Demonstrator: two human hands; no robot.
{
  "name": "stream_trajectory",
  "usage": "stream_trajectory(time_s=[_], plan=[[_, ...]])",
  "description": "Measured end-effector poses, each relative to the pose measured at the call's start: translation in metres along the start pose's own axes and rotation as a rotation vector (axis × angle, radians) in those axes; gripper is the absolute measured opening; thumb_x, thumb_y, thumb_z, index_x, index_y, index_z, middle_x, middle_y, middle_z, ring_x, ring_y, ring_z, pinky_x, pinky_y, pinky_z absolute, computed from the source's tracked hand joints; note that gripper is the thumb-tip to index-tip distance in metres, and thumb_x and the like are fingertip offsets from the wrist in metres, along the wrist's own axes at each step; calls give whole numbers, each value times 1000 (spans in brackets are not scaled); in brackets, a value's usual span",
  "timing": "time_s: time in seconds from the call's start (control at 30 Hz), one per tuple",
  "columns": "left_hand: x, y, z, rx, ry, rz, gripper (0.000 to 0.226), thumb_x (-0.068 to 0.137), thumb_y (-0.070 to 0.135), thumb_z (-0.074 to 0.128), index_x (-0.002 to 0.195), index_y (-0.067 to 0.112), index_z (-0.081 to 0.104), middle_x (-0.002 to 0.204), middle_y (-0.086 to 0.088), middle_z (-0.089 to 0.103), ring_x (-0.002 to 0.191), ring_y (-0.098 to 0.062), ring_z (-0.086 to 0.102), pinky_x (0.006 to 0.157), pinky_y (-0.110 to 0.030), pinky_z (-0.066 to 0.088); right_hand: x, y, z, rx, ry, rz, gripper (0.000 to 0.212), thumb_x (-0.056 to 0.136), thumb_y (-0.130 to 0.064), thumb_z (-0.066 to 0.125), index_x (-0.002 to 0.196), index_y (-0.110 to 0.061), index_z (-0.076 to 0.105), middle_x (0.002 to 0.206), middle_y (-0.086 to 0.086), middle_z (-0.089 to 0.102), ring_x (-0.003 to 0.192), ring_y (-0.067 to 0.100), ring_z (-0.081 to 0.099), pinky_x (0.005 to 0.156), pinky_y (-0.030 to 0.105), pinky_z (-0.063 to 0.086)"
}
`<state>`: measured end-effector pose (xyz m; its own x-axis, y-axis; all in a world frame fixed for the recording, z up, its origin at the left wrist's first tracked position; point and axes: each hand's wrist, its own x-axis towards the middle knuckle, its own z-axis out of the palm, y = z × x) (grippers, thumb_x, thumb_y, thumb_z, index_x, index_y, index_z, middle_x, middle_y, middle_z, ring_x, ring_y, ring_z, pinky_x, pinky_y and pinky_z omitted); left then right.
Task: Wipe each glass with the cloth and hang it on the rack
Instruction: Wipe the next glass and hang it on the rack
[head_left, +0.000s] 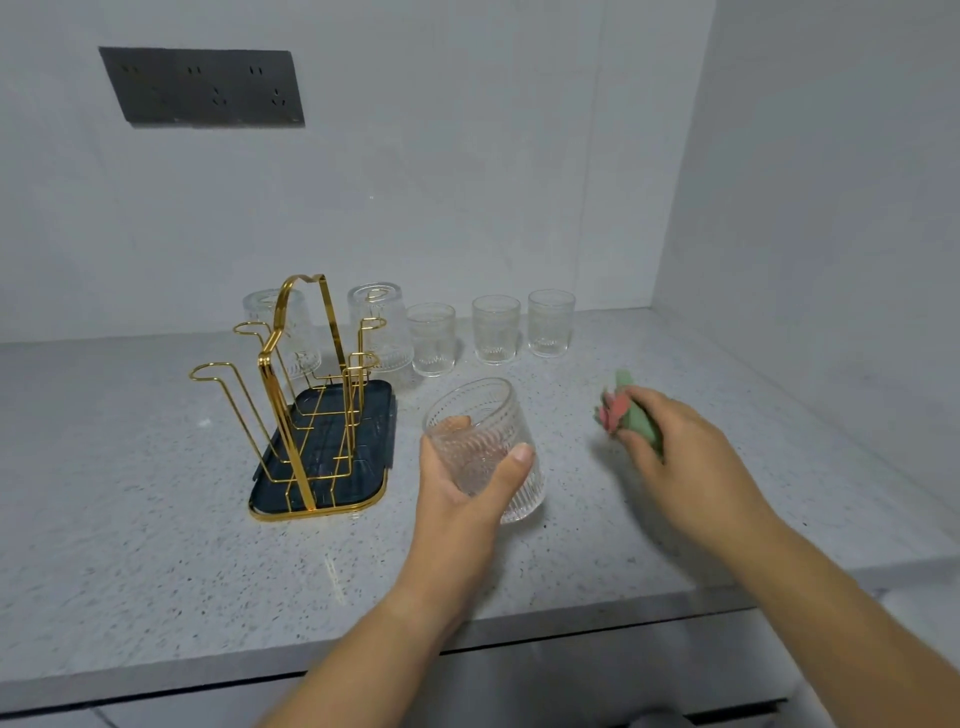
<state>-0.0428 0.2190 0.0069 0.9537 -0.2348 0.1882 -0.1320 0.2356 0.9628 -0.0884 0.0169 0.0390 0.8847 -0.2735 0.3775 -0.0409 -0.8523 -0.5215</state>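
Countertop (156, 571) speckled grey, walls (467, 156) pale grey

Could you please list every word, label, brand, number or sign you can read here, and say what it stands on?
None: nothing in this view can be read.
The wall socket panel shows only plug holes, no lettering.
The ribbed glass in the left hand, the cloth in the right hand and the gold rack show no label or mark.
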Motion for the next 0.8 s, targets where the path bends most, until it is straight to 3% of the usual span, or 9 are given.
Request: stream_trajectory(time_s=[0.1,0.23,0.4,0.47,0.57,0.63,0.73,0.8], plan=[[5,2,0,-19,-44,-35,68,74,31,79,136,24,53,113,12,78,106,-2,73,80,-11,55,11,34,1,-262,-129,74,45,101,-34,58,144,-25,53,122,5,63,106,24,58,90,39,49],[10,5,0,-52,-78,-76,61,77,21,80,133,19,56,112,7,79,102,-5,75,76,-12,56,9,51,11,-210,-306,162,52,98,-45,60,146,-25,54,132,3,60,117,21,57,100,34,45],[14,7,-4,-29,-110,-92,59,76,20,80,131,20,59,114,5,79,103,-6,75,77,-12,55,6,43,16,-93,-129,138,45,96,-51,57,132,-26,65,140,-4,59,132,21,49,112,39,38],[15,9,-6,-14,-122,-96,60,74,23,81,130,20,61,113,5,79,103,-7,75,77,-12,55,3,24,14,-6,-29,67,36,98,-48,55,125,-28,69,134,-12,61,129,14,49,110,32,34],[16,15,-8,-5,-139,-82,56,73,23,81,127,21,62,111,6,80,102,-7,75,78,-13,56,-4,-14,17,332,-35,83,26,100,-44,54,111,-31,72,109,-20,71,106,4,64,100,32,50],[16,25,-8,2,-155,-44,53,74,22,79,125,21,62,107,9,81,100,-5,76,78,-13,56,-9,-34,24,656,-148,187,29,99,-46,53,110,-29,73,102,-11,77,101,11,71,96,38,57],[14,45,-10,-4,-178,26,53,75,21,76,124,18,60,101,9,80,95,-5,76,77,-15,56,-13,-56,37,1184,-417,371,50,100,-51,42,126,-17,69,115,10,77,103,30,73,91,49,57],[12,60,-14,-1,-186,67,53,76,20,79,125,18,59,101,8,80,95,-7,76,77,-17,57,-15,-74,41,1466,-587,392,59,103,-56,34,135,-16,64,127,21,70,102,37,68,85,47,54]])
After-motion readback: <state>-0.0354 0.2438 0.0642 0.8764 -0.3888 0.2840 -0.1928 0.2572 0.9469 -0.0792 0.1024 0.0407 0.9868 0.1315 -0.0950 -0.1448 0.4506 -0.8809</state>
